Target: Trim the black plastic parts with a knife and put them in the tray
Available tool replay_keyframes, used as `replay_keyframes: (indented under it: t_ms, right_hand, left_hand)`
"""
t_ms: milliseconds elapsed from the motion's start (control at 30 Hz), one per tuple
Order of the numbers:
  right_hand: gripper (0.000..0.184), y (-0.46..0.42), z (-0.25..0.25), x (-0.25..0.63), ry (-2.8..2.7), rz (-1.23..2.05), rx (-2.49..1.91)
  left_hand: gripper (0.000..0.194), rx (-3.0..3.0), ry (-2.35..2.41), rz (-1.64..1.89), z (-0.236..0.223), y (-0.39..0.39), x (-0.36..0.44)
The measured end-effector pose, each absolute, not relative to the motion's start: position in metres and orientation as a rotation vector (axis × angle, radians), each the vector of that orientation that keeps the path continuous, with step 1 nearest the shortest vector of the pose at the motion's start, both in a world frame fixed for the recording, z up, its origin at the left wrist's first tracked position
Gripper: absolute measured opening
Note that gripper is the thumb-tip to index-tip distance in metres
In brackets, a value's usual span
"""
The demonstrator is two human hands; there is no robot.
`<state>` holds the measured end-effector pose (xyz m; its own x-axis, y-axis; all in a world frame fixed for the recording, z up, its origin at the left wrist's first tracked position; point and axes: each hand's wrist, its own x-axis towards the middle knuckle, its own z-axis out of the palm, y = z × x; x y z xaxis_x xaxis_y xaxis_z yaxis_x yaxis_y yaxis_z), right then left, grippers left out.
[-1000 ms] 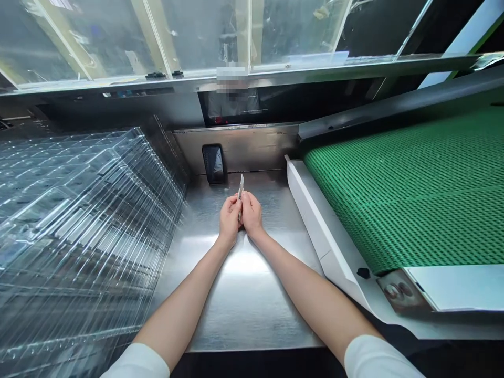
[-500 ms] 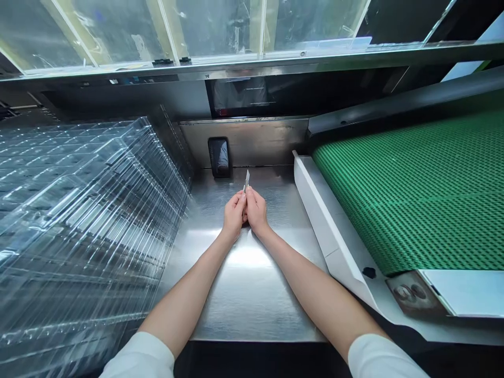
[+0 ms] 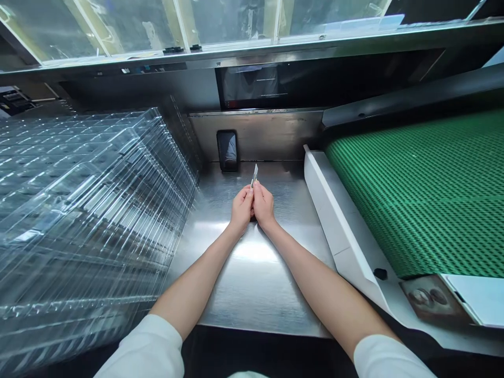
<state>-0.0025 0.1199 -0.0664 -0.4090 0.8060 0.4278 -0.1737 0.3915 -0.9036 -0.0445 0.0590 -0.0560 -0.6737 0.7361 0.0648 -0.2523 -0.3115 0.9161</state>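
Note:
My left hand [image 3: 241, 207] and my right hand [image 3: 263, 203] are pressed together over the middle of the steel table [image 3: 258, 294]. Between their fingers they hold a small craft knife [image 3: 254, 174], its slim, pointed blade sticking up and away from me. Most of its handle is hidden by the fingers. Just beyond the hands, a black phone [image 3: 227, 150] leans upright against the steel back wall, its dark screen showing a reflection.
Stacked clear plastic trays [image 3: 129, 157] rise close on the left. To the right, a white guard rail [image 3: 334, 220] borders a green mesh conveyor belt [image 3: 425, 194]. A metal-framed shelf [image 3: 252, 65] crosses above the back. A brown picture card [image 3: 433, 299] lies at the lower right.
The view has shifted, so everything sits a little further right and most things slightly higher. Both hands stay together on the craft knife, with little visible change in their grip.

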Motion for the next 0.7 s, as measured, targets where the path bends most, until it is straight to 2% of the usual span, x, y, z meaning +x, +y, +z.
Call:
replay_keyframes:
  t_ms: [300, 700]
  right_hand:
    - [0.053, 0.1195, -0.0658, -0.0012, -1.654, 1.232, -0.586]
    - [0.053, 0.1208, -0.0658, -0.0016, -1.678, 1.196, -0.569]
  left_hand:
    - [0.046, 0.62, 1.258, 2.005, -0.0544, 0.0571, -0.0466]
    - [0.048, 0.691, 1.253, 2.054, -0.06, 0.0579, -0.047]
